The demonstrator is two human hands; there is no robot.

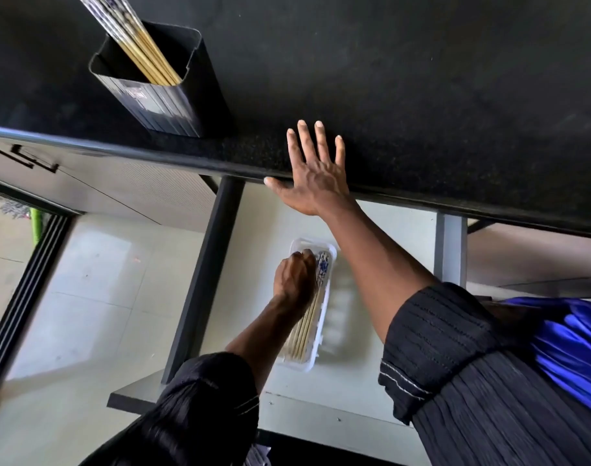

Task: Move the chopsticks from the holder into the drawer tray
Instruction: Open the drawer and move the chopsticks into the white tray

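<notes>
Down in the open drawer [347,422], the left hand [295,280] is curled into a loose fist over the far end of a clear plastic tray [316,351], its fingers closed around the blue-and-white patterned tops of a bundle of chopsticks [309,317]. Those chopsticks lie lengthwise inside the tray, bamboo-coloured shafts pointing back toward the person and patterned ends toward the counter. The tray itself sits on the pale floor of the drawer, just right of a dark vertical frame post [206,274], with a second moulded white section [337,314] touching its right side. Above, the right hand [316,176] rests flat on the front edge of the black speckled countertop [422,95], fingers spread wide and holding nothing, the thumb hooked along the rounded lip. Farther left on the same counter stands a black ribbed holder [162,95], roughly rectangular and open at the top, which looks tilted in the wide-angle view. More chopsticks [142,48] lean inside the holder, gold lower shafts against its inner wall and patterned tops running out past the upper edge of the view. Both forearms come out of dark pleated sleeves [438,338], and a fold of bright blue satin cloth [570,344] shows at the person's right side. Pale floor tiles [95,274] lie below the counter to the left.
</notes>
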